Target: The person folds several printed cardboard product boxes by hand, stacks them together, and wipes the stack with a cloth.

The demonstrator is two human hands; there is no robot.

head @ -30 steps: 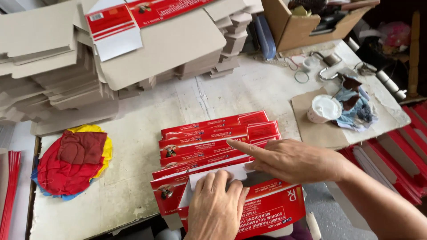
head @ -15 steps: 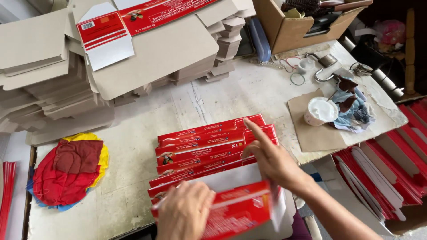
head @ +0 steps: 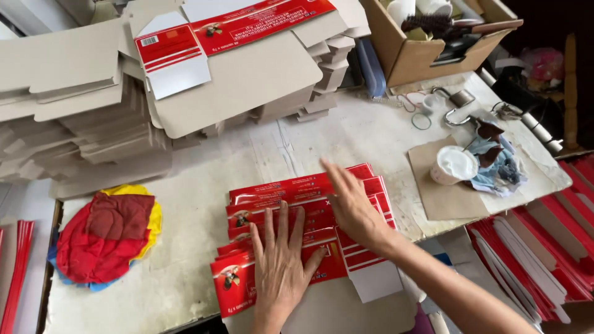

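Note:
Several flat red printed cartons (head: 281,192) lie fanned in overlapping rows on a worn white table (head: 204,185). My left hand (head: 279,256) lies flat, fingers spread, pressing on the nearest carton at the front of the fan. My right hand (head: 349,204) rests palm down on the right part of the fan, fingers pointing to the far left. A white flap (head: 374,278) of the front carton sticks out below my right wrist. Neither hand grips anything.
Tall stacks of grey unfolded cardboard blanks (head: 93,117) fill the back left. A red, yellow and blue cloth pad (head: 105,238) lies at left. A white cup (head: 453,165) on brown card, a rag, metal clips and a cardboard box (head: 433,49) stand at right. Red cartons (head: 538,247) pile below right.
The front carton, lifted half a second ago, now lies flat on the fan. Both hands have come down on it and spread out flat.

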